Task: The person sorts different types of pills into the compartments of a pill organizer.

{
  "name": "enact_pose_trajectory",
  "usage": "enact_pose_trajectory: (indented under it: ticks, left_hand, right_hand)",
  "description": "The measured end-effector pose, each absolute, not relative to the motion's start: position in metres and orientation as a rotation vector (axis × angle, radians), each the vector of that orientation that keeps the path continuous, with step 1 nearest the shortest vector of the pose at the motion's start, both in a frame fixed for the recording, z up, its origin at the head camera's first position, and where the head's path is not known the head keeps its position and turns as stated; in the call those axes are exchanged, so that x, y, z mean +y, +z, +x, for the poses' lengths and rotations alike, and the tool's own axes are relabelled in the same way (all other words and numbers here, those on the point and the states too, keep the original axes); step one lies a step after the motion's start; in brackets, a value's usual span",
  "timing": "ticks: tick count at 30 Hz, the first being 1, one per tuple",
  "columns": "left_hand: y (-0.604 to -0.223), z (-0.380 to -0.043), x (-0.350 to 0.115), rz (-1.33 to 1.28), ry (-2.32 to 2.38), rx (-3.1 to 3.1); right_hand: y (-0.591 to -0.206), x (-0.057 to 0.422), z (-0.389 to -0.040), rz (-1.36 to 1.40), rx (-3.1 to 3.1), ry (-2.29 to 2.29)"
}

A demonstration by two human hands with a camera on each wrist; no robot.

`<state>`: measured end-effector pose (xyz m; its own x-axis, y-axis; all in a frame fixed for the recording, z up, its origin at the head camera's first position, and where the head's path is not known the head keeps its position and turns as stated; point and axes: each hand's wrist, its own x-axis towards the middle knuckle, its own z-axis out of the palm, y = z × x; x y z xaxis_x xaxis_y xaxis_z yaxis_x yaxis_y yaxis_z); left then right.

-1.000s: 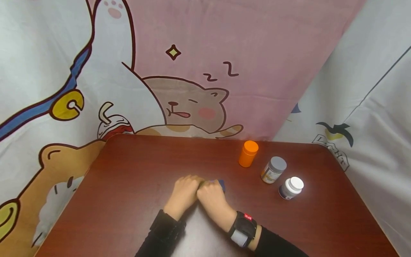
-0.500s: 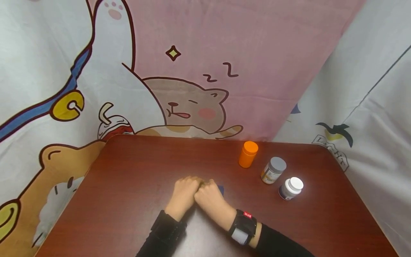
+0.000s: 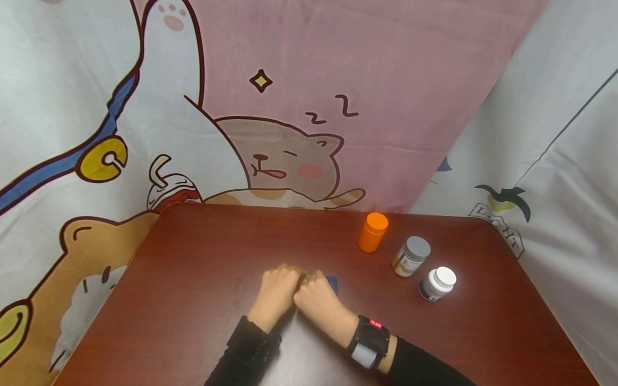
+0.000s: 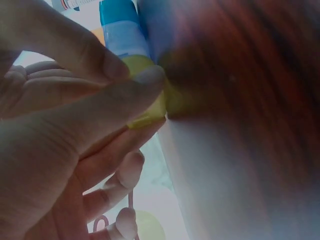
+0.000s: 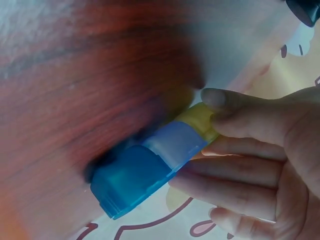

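Note:
Both hands meet over the middle of the table, knuckles close together in the head view. Between them is a small pill organizer [image 5: 172, 142] with blue, pale violet and yellow compartments in a row. My left hand [image 3: 276, 292] pinches its yellow end, the thumb over the top and fingers curled beneath in the left wrist view. My right hand [image 3: 318, 300] holds it too, with the thumb at the yellow section and fingers along the underside. The blue end sticks out beyond the right hand. In the head view the hands hide most of the organizer.
Right of the hands on the brown table [image 3: 193, 300] stand an orange bottle [image 3: 373, 233], a grey-lidded jar [image 3: 411, 256] and a white-capped bottle [image 3: 437, 283]. A cartoon-printed cloth [image 3: 386, 107] hangs behind the table.
My right hand has shifted slightly left toward the left hand, and less of the organizer's blue end shows. My left hand stays nearly still.

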<state>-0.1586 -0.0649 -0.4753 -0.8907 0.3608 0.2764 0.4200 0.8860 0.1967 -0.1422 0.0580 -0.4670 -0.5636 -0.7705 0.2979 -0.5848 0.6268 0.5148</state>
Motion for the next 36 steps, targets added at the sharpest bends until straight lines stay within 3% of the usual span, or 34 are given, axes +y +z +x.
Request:
enact_pose_trajectory:
  ticks: [11, 19, 36]
  left_hand:
    - [-0.475, -0.159, -0.066, -0.600, -0.412, -2.821]
    - [-0.479, -0.157, -0.070, -0.640, -0.484, -2.851]
    - [-0.477, -0.159, -0.074, -0.539, -0.664, -2.958]
  right_hand:
    - [-0.464, 0.060, -0.144, 1.025, -2.380, -0.438]
    - [-0.449, 0.074, -0.152, 0.926, -2.557, -0.083]
    - [-0.455, 0.088, -0.199, 0.661, -2.752, 0.264]
